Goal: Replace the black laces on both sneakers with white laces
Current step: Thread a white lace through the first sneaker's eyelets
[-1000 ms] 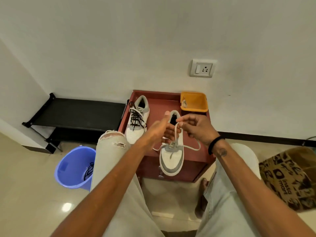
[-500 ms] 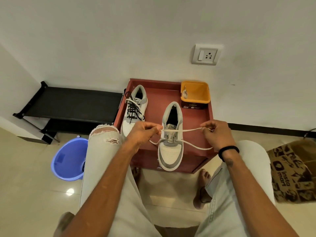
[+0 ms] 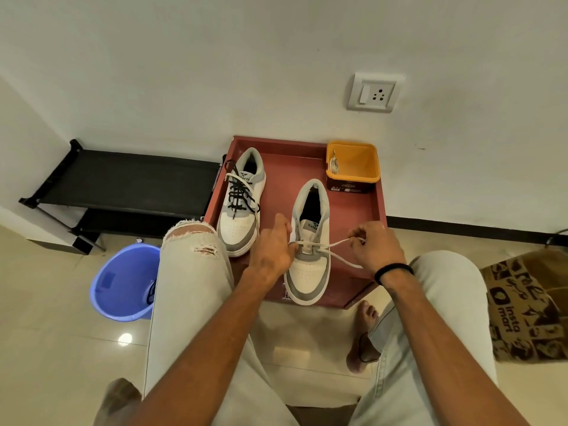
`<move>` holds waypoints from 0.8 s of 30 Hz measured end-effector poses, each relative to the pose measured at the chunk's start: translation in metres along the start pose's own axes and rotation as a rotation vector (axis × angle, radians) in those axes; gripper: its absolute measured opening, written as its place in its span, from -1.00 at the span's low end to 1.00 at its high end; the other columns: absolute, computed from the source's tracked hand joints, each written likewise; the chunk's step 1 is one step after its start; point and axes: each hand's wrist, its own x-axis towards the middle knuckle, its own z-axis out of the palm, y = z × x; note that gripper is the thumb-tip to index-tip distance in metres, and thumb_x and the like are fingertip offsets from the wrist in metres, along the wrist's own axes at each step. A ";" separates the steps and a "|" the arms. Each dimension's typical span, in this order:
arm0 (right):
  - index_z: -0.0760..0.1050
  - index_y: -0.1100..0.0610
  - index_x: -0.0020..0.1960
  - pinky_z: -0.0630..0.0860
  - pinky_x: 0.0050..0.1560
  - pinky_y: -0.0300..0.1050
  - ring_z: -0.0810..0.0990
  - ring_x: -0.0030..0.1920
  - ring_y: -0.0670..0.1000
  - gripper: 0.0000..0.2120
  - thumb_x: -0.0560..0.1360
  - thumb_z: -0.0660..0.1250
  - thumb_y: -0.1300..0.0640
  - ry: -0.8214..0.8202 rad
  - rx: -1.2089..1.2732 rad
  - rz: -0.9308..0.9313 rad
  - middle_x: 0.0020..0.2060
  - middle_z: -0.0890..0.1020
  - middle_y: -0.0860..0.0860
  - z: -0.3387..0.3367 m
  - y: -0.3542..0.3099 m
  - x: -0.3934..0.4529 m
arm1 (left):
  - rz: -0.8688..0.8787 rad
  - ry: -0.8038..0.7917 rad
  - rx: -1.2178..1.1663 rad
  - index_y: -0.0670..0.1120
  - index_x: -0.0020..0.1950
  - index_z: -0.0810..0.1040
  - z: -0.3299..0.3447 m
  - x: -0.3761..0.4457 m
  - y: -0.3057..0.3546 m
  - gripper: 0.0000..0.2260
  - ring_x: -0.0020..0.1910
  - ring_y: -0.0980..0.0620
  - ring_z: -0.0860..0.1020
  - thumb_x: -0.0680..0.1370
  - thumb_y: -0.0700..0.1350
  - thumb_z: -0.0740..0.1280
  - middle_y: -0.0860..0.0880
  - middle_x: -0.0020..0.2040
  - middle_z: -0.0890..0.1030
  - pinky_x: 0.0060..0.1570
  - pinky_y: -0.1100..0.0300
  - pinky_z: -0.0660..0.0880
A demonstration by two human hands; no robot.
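White lace [image 3: 339,242] stretches between my left hand [image 3: 272,252] and right hand [image 3: 376,245], both pinching it over the near sneaker [image 3: 309,272] on the red table [image 3: 353,207]; beyond, an orange tub [image 3: 361,161] holds another lace, a blue bucket [image 3: 115,287] a black one.

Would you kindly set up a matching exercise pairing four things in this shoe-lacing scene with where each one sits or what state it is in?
Things:
1. left sneaker
2. right sneaker
3. orange tub
4. blue bucket

States or places:
A. on the floor beside the table
B. back right corner of the red table
C. laced in black
D. white lace being threaded

Pairs: 1-C, 2-D, 3-B, 4-A
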 end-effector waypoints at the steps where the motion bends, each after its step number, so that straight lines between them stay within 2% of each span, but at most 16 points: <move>1: 0.67 -0.01 -0.07 0.61 0.02 0.00 0.66 -0.01 0.08 -0.81 0.53 0.36 0.24 0.004 -0.026 0.016 -0.08 0.71 -0.02 0.001 0.001 0.000 | -0.026 0.022 0.007 0.00 0.17 0.36 0.001 0.000 0.000 -0.67 -0.13 -0.03 0.61 0.56 -0.07 0.48 0.00 -0.10 0.62 -0.13 0.03 0.53; 4: 0.66 0.08 0.08 0.56 0.04 -0.05 0.64 0.08 0.14 -0.82 0.53 0.37 0.25 0.000 -0.073 -0.006 0.03 0.69 0.06 0.007 0.001 -0.001 | -0.044 0.030 0.043 -0.01 0.16 0.51 0.004 0.000 -0.002 -0.75 -0.04 -0.01 0.60 0.55 -0.02 0.49 0.02 -0.04 0.64 -0.03 0.00 0.57; 7: 0.60 0.08 0.25 0.49 0.19 0.01 0.52 0.20 0.15 -0.70 0.52 0.46 0.14 0.031 -0.158 -0.203 0.17 0.59 0.08 0.014 -0.009 -0.001 | -0.047 0.034 0.027 0.01 -0.01 0.64 0.003 0.000 -0.002 -0.92 -0.08 -0.03 0.64 0.55 -0.02 0.49 0.02 -0.09 0.68 -0.03 -0.04 0.61; 9: 0.60 0.05 0.24 0.50 0.19 -0.05 0.53 0.13 0.05 -0.69 0.51 0.50 0.08 -0.005 -0.070 -0.360 0.14 0.60 0.02 0.021 -0.022 -0.004 | -0.025 0.053 0.008 0.01 -0.04 0.64 0.002 0.000 -0.003 -0.93 -0.12 -0.03 0.65 0.55 -0.03 0.49 0.01 -0.12 0.69 -0.06 -0.05 0.63; 11: 0.64 0.08 0.19 0.55 0.11 -0.09 0.58 0.00 -0.03 -0.72 0.50 0.52 0.11 -0.068 0.043 -0.461 0.06 0.67 -0.01 0.028 -0.033 -0.008 | 0.005 0.080 -0.039 0.03 -0.02 0.66 0.001 0.000 -0.004 -0.94 -0.16 0.02 0.65 0.54 -0.04 0.49 0.04 -0.15 0.69 -0.09 -0.02 0.64; 15: 0.68 0.05 0.13 0.50 -0.10 -0.41 0.62 -0.16 -0.17 -0.82 0.53 0.49 0.12 -0.160 0.183 -0.419 -0.11 0.71 -0.10 0.036 -0.044 -0.009 | 0.046 0.123 -0.172 0.00 0.02 0.71 -0.006 -0.001 -0.006 -0.89 -0.20 0.16 0.66 0.51 -0.07 0.54 0.09 -0.16 0.71 -0.08 0.11 0.66; 18: 0.71 0.04 0.10 0.49 -0.18 -0.38 0.63 -0.20 -0.16 -0.84 0.52 0.50 0.09 -0.175 0.282 -0.373 -0.16 0.72 -0.13 0.035 -0.043 -0.004 | 0.016 0.136 -0.290 -0.01 -0.05 0.71 -0.010 -0.001 -0.006 -0.87 -0.27 0.22 0.65 0.45 -0.08 0.59 0.11 -0.22 0.70 -0.19 0.28 0.63; 22: 0.72 0.06 0.11 0.57 -0.09 -0.31 0.67 -0.13 -0.16 -0.83 0.52 0.50 0.09 -0.222 0.349 -0.328 -0.11 0.74 -0.12 0.038 -0.039 -0.002 | 0.028 0.139 -0.350 -0.02 -0.12 0.64 -0.009 0.001 -0.003 -0.81 -0.31 0.25 0.64 0.40 -0.11 0.64 0.10 -0.27 0.68 -0.28 0.39 0.57; 24: 0.72 0.06 0.05 0.58 -0.06 -0.31 0.68 -0.11 -0.19 -0.88 0.53 0.50 0.10 -0.244 0.370 -0.306 -0.12 0.74 -0.12 0.037 -0.039 -0.001 | 0.057 0.123 -0.344 -0.02 -0.12 0.60 -0.009 0.001 -0.001 -0.78 -0.30 0.25 0.64 0.41 -0.15 0.63 0.09 -0.26 0.67 -0.27 0.42 0.54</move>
